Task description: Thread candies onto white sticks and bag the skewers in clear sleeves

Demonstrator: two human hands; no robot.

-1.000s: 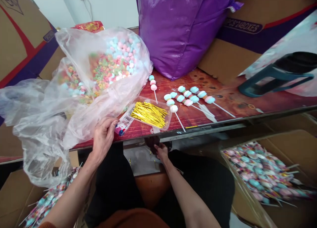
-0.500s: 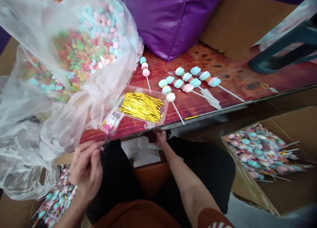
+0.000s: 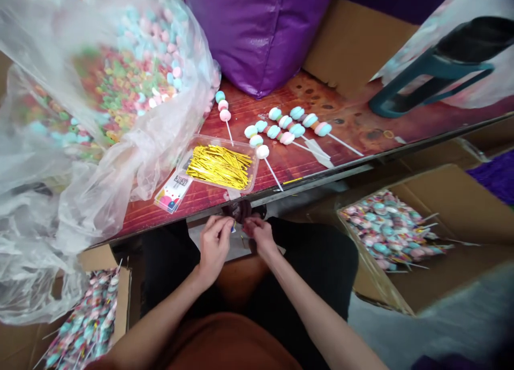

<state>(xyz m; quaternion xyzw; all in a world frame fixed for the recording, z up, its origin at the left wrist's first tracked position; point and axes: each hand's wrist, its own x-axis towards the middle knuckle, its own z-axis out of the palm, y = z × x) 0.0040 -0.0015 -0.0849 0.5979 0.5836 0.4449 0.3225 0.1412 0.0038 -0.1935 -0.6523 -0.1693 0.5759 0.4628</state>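
My left hand (image 3: 216, 248) is closed in a pinch above my lap, just below the table edge. A white and blue corner of what looks like a small printed card (image 3: 233, 228) pokes out at its fingertips. Close to its right, my right hand (image 3: 260, 235) is also closed, fingertips together; whatever it holds is too small to make out. A stack of printed cards (image 3: 173, 192) lies on the table beside a clear plastic tray (image 3: 254, 178) of gold twist ties (image 3: 220, 166). Several marshmallow skewers (image 3: 286, 122) lie to the right of the tray.
A big clear bag of candies (image 3: 132, 91) covers the table's left side. Behind stand a purple bag (image 3: 261, 38) and a teal-handled bottle (image 3: 395, 97). Boxes of finished skewers sit low at the left (image 3: 122, 306) and right (image 3: 425, 185).
My left hand has moved right from beside the card stack to meet my right hand below the table edge. My right hand has come slightly lower. The view has shifted right.
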